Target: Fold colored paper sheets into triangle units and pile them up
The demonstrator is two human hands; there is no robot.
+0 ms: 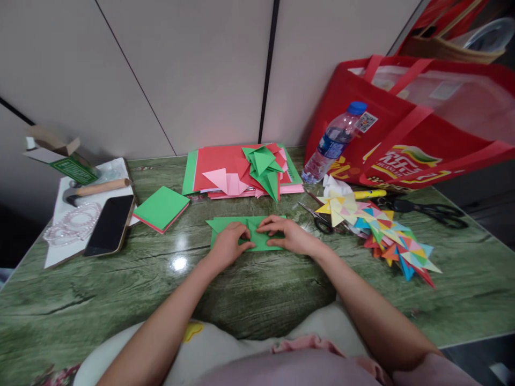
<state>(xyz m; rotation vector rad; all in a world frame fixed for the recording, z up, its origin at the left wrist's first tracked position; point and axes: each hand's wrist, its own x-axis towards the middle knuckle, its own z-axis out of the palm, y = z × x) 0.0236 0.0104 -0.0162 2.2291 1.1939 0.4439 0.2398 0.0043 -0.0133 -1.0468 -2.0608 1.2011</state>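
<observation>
Green folded paper [259,244] lies on the table before me, with a pointed flap sticking out at its left end. My left hand [230,241] is on its left half, thumb and fingers curled in on a small folded piece at the middle. From the other side, my right hand [288,236] has its fingertips and thumb on the same paper, bent around the right part of the fold. Both hands partly cover the paper, so the exact folds under the fingers are hidden. Left of it sits a square stack of green and red paper [161,208].
Behind are red and green sheets [225,158] topped with folded pieces [263,161]. To the right: scissors [324,224], a chain of colourful folded stars [386,233], a water bottle [332,145], a red bag [402,128]. To the left: a phone [109,225], a hammer [100,188], a box [76,166].
</observation>
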